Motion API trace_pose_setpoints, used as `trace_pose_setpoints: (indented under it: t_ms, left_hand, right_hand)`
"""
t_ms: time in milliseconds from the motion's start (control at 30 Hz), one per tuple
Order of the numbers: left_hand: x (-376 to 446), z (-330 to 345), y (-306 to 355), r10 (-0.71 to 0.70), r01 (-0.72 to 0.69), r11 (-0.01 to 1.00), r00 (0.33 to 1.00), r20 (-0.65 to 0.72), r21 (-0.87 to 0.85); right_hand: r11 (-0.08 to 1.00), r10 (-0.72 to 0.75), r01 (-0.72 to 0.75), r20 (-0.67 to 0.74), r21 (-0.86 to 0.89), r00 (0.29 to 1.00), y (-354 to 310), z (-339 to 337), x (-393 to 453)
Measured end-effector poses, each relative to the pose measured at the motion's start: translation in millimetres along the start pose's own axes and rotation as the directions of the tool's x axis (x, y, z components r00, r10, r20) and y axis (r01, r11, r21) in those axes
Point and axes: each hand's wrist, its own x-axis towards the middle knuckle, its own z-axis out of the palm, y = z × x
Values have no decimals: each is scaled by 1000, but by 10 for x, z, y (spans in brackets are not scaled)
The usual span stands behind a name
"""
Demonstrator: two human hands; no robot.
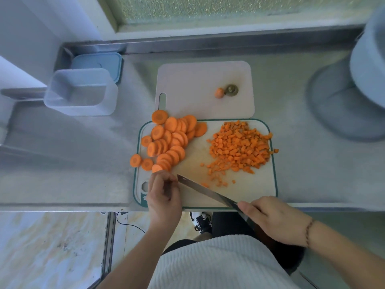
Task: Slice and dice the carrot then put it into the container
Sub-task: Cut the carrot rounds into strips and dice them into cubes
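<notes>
- Currently mid-dicing, by the look of it: carrot rounds point(166, 140) heaped just beyond the left hand point(163, 195), diced carrot point(237, 147) piled farther out, ahead of the right hand point(277, 220) and across the blade.
- Left hand curled at the near-left corner of the green-rimmed cutting board point(274, 178), fingertips bunched right at the nearest round; actually pinching a slice or only touching it, cannot tell.
- Right hand clamped around the handle of the kitchen knife point(206, 191), forefinger stretched along it, blade running diagonally toward the left hand, tip nearly meeting those fingers.
- Empty clear container point(81, 91) well away, up and left of the left hand, resting on the steel counter point(73, 153) with a blue lid point(98, 63) behind it.
- Carrot end point(219, 93) and stem cap point(231, 90) lying on a second white board point(187, 80), far beyond both hands.
- Handling, as a judgement: rounds stiff, light, likely damp and a bit slick; prone to sliding or rolling off, as with a few already at the board's left edge.
- Best taken flat, a short stack pinched by the rims, knuckles tucked back from the edge.
- Dice too small and loose for pinching; better scooped with a cupped hand or swept along the blade, or carried over on the board and tipped into the container.
</notes>
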Motion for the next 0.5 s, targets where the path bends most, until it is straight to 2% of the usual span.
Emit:
trace_pose_setpoints:
  t_ms: [133,267,400,433,500]
  left_hand:
    - [-22,39,7,-33,32,999,999,38,29]
    - [-16,81,6,-51,50,998,998,45,38]
    - [93,41,203,-137,133,988,989,-50,-76]
    - [138,12,281,-121,113,988,990,-75,-103]
    - [245,-45,467,47,-55,995,995,-91,-87]
  right_hand:
    - [998,56,-55,-63,32,996,123,-307,117]
    - [997,44,-40,-72,60,996,205,-512,195]
    - [984,-93,77,-98,-159,991,237,-552,126]
    - [965,-135,100,-129,-243,982,261,-562,95]
    - [905,-248,146,-215,-400,945,308,-583,51]
